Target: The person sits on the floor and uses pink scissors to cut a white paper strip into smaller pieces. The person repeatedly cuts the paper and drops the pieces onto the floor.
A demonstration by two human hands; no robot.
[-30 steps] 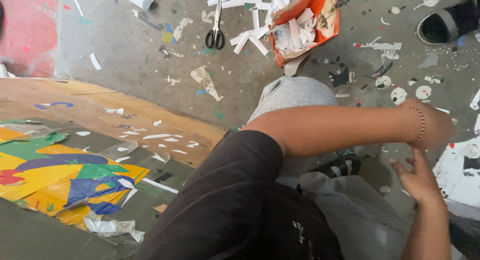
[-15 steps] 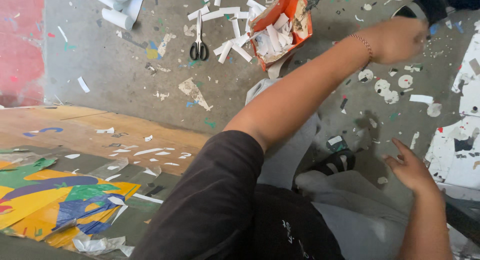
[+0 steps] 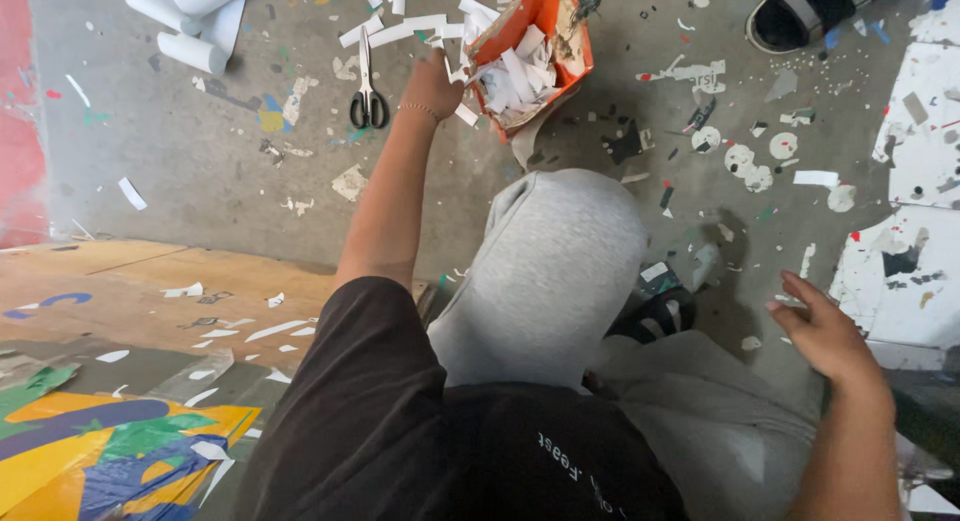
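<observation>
l hand point(image 3: 432, 81) swung over to orange bag point(image 3: 545, 31), fingers on scraps; r hand point(image 3: 822, 331) fingers wide.

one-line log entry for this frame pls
left hand: at rim of orange bag of white paper strips, grip unclear | right hand: open, empty | scissors: on floor, left of bag

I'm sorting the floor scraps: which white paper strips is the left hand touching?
The left hand touches the strips stuffed in the orange bag, not those lying loose on the concrete by the scissors.
</observation>
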